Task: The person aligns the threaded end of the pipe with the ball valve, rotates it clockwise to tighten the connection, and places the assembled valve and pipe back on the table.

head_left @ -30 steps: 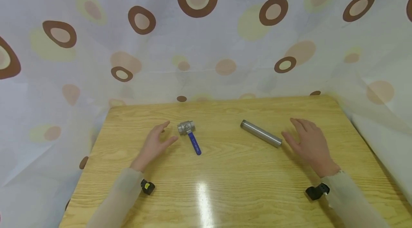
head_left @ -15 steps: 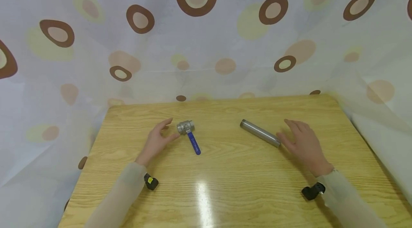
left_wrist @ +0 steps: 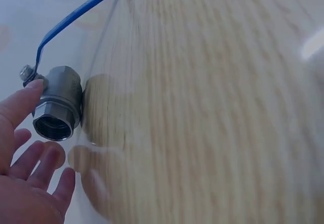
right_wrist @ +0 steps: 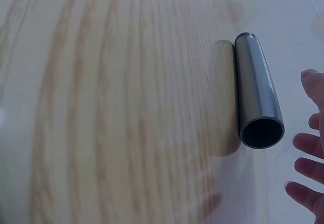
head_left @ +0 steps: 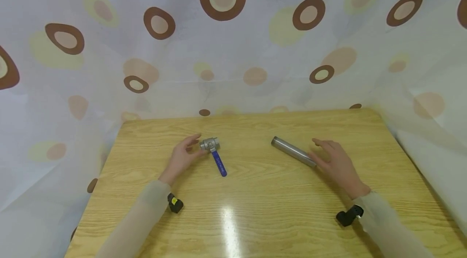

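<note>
Pipe [head_left: 293, 151], being round, could roll away if nudged by the right hand [head_left: 337, 165], relaxed and unclasped like the left hand [head_left: 180, 159] beside the blue-handled valve [head_left: 210, 143].

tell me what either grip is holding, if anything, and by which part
Nothing is held. The left grip is at the valve, not curled round it; its thumb may be touching. The right grip is beside the pipe.

So we're rocking a plain off-white left sleeve [head_left: 135, 221] and a matching right sleeve [head_left: 388, 227], plus a chunky black left wrist camera [head_left: 176, 206] with a little yellow patch [head_left: 174, 201] and a black right wrist camera [head_left: 344, 218].
</note>
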Tool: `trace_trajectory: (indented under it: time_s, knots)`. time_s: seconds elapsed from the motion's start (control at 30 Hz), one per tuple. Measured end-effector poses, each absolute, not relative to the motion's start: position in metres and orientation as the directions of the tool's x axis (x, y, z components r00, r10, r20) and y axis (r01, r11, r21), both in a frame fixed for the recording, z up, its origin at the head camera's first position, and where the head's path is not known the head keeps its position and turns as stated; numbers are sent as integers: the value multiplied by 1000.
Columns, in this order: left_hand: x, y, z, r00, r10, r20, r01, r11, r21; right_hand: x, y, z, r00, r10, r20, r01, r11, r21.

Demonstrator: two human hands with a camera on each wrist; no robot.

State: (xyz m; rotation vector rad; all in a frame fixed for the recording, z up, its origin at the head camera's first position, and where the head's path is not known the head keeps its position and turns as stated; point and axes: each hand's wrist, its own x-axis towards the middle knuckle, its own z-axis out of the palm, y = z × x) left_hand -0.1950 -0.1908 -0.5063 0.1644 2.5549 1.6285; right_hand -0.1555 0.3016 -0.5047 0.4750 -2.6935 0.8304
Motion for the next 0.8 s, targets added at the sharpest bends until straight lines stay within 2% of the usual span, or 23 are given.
trace_trajectory:
  time_s: [0.53, 0.8]
  knots:
    - [-205, -179, -512, -974, 221, -45, 33, 338, 941, -161, 297, -505, -958, -226, 178, -288, 785, -549]
    - [-207, -178, -515, -974, 224, -44, 38, 349, 937, -162, 296, -508, -958, -232, 166, -286, 790, -543]
